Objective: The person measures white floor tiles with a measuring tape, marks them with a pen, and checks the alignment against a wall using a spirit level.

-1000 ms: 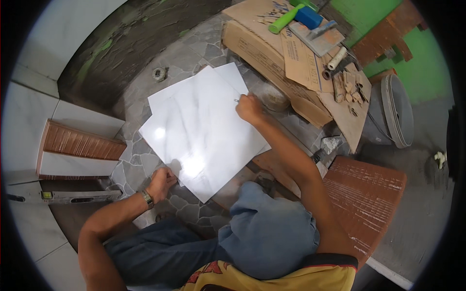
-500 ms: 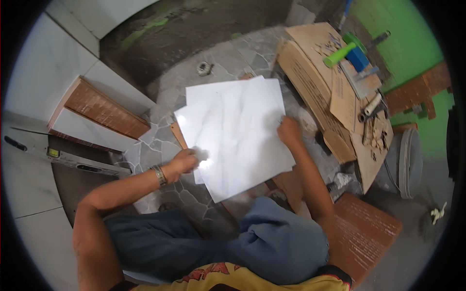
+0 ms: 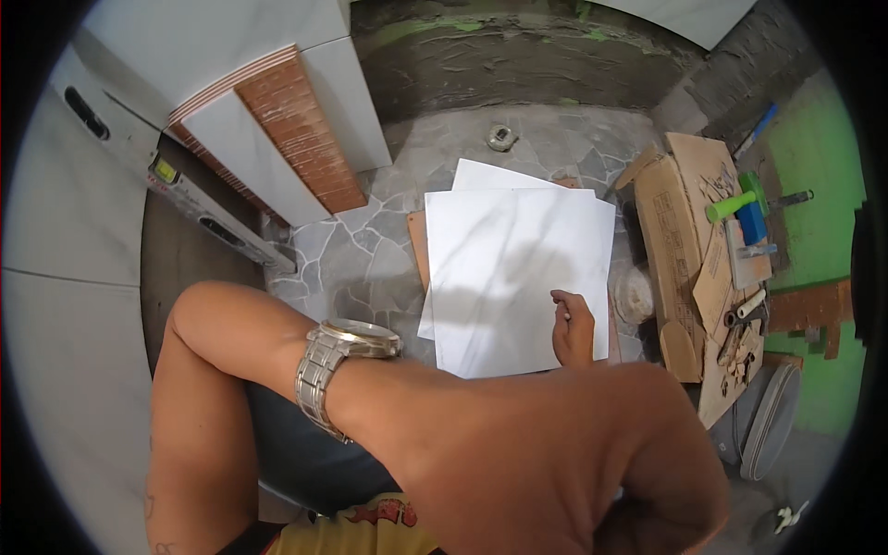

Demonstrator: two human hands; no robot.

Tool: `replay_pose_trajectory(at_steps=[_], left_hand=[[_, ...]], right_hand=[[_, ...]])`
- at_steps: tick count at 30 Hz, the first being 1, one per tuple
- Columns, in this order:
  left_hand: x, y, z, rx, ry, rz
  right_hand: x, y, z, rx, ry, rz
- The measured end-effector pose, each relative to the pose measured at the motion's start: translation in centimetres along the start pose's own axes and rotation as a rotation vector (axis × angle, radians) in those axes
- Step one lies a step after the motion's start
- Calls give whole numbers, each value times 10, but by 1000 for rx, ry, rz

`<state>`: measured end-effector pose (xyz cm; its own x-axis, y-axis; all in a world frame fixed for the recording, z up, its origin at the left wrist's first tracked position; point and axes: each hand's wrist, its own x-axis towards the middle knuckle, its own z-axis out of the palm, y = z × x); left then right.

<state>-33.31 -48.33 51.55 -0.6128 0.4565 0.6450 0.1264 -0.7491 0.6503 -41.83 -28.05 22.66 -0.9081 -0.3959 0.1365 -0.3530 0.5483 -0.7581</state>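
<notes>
White, grey-veined tiles lie stacked and slightly fanned on the floor, with a brown board edge showing at their left. Over the lower right of the top tile is my right hand, its fingers curled in a pinch; whatever they hold is too small to name. My left hand is raised close to the camera and reaches across to the right, with a metal-banded watch on its wrist. Its fingers bend downward and their tips are hidden, so anything inside them is out of sight. Shadows fall across the top tile.
A tape measure rests on the patterned floor beyond the tiles. More tiles lean against the left wall beside a long spirit level. At right, a cardboard box bears a green-handled tool and scraps; a bucket stands nearby.
My left hand has left the tiles' left edge and come up close, across to the right. My right hand has moved from their right edge onto the top tile. The view has shifted.
</notes>
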Motion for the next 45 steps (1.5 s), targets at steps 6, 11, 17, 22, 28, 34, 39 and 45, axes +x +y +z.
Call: replay_pose_trajectory(at_steps=[6,11,17,22,28,34,39,45], left_hand=[[2,-2,24,-19,-13,34],[10,-5,39,-13,-29,45],[4,9,37,13,-30,37],[12,10,25,63,-29,-58],[-24,-61,-150,811,139,-552],[-82,-140,-385,1635,166,-1205],[-68,-177,-466,1965,122,-1058],[-66,-146,-472,1881,396,-935]], right_hand=[[-1,3,-1,-15,-12,-18],[-4,13,2,-26,-23,-43],[-8,6,3,2,-26,15],[-13,11,3,39,-18,90],[-8,-2,-23,128,12,131],[2,-15,-46,302,-29,193],[6,-9,-47,346,-5,112],[29,-8,-46,503,7,177]])
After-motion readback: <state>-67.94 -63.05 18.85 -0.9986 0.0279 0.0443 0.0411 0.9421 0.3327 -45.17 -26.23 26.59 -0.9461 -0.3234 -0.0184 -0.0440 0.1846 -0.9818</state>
